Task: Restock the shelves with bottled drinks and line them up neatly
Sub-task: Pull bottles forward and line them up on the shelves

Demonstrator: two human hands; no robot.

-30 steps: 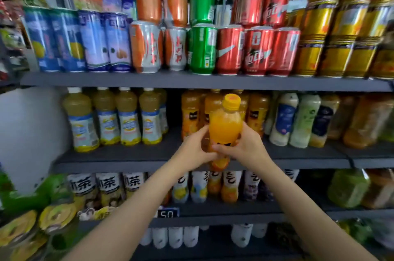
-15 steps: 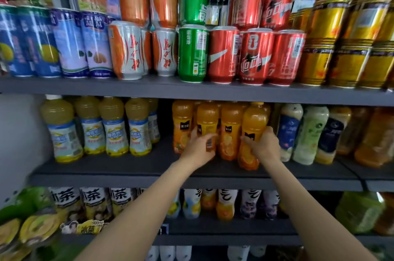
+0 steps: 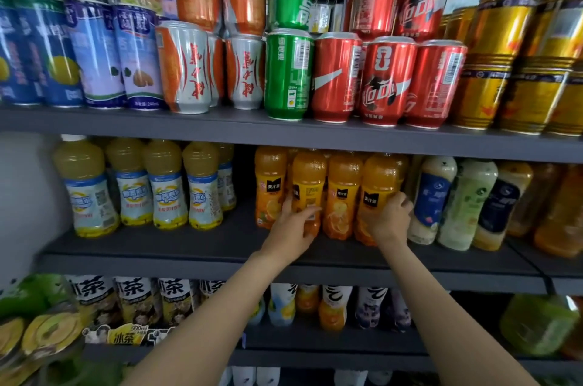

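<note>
Several orange juice bottles stand in a row on the middle shelf (image 3: 189, 246). My left hand (image 3: 291, 229) grips the lower part of the second orange juice bottle (image 3: 308, 183), thumb across its front. My right hand (image 3: 389, 221) wraps its fingers round the rightmost orange juice bottle (image 3: 377, 180) at its label. Between them stands a third orange bottle (image 3: 342, 193), and another (image 3: 269, 187) stands left of my left hand. All stand upright, close together.
Yellow juice bottles (image 3: 164, 187) stand to the left on the same shelf, white and green bottles (image 3: 457, 199) to the right. Cans (image 3: 334, 76) are stacked on the shelf above. Tea bottles (image 3: 132, 300) fill the shelf below. A gap lies between the yellow and orange rows.
The orange bottle that both hands held in front of the shelf now stands in the row. My hands have moved onto two separate bottles, and the camera has come closer.
</note>
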